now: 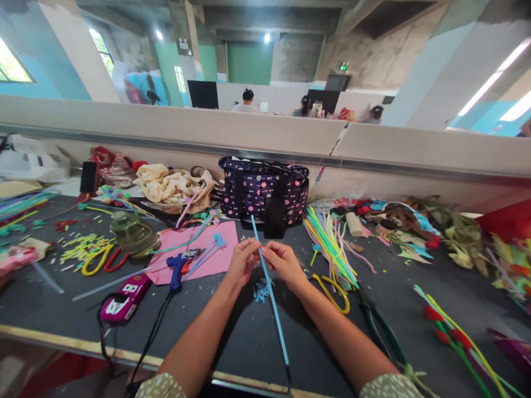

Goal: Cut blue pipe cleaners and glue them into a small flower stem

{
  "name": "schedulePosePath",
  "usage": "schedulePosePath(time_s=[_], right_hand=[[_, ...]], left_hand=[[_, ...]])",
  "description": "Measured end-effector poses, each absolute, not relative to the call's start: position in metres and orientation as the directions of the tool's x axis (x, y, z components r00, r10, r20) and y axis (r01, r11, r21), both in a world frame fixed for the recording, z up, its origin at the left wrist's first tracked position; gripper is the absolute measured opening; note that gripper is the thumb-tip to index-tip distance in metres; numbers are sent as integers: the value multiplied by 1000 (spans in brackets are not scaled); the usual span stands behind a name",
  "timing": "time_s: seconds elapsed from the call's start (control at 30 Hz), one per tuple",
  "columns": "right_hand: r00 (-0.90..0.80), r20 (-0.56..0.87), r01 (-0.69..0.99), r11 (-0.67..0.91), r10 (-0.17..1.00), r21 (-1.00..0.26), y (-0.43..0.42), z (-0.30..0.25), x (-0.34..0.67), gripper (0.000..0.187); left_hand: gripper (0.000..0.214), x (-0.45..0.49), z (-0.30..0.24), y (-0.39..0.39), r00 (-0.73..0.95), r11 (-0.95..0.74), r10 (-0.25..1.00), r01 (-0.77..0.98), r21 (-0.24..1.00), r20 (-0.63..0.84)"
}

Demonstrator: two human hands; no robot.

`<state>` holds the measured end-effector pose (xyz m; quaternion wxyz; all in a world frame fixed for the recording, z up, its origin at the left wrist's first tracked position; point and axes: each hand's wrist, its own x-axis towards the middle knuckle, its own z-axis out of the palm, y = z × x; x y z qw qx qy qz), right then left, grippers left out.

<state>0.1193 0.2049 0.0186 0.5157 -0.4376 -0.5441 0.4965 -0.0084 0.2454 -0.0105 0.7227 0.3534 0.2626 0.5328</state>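
A long blue pipe cleaner (276, 312) runs upright at a slant between my hands over the table. My left hand (244, 260) pinches it near its upper part. My right hand (284, 265) meets it from the other side, its fingertips closed at the same spot. Under my hands lies a small pile of cut blue pieces (261, 291). To the left, a blue glue gun (176, 271) and blue-tipped stems (213, 243) rest on a pink sheet (224, 229). Yellow-handled scissors (342, 298) lie close to my right forearm.
Bundled pipe cleaners (329, 243) and dark-handled pliers (379, 326) lie right. A patterned bag (232, 188) with a phone (274, 217) against it stands behind. Left are a bottle (133, 235), a purple device (126, 298) and more scissors (96, 260). People sit beyond the partition (166, 124).
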Motion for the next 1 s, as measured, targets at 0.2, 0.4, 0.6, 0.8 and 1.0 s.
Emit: schedulePosePath(time_s=[0.2,0.4,0.6,0.8,1.0], right_hand=[[165,445,490,319,880,-811,196,-8,143,27],[43,769,777,462,638,-427,183,-42,171,11],[130,797,835,368,589,-408,185,-48,181,23],[112,796,846,362,595,-390,183,-43,183,27],[107,778,826,379,619,-416,183,-42,185,31]], left_hand=[[31,-8,-17,250,371,299,925,-575,762,-83],[31,-2,-25,249,521,395,849,-519,758,-86],[32,4,-25,241,640,484,747,-343,805,-177],[30,8,-29,237,681,494,706,-277,824,-194],[29,9,-31,237,692,499,690,-242,832,-213]])
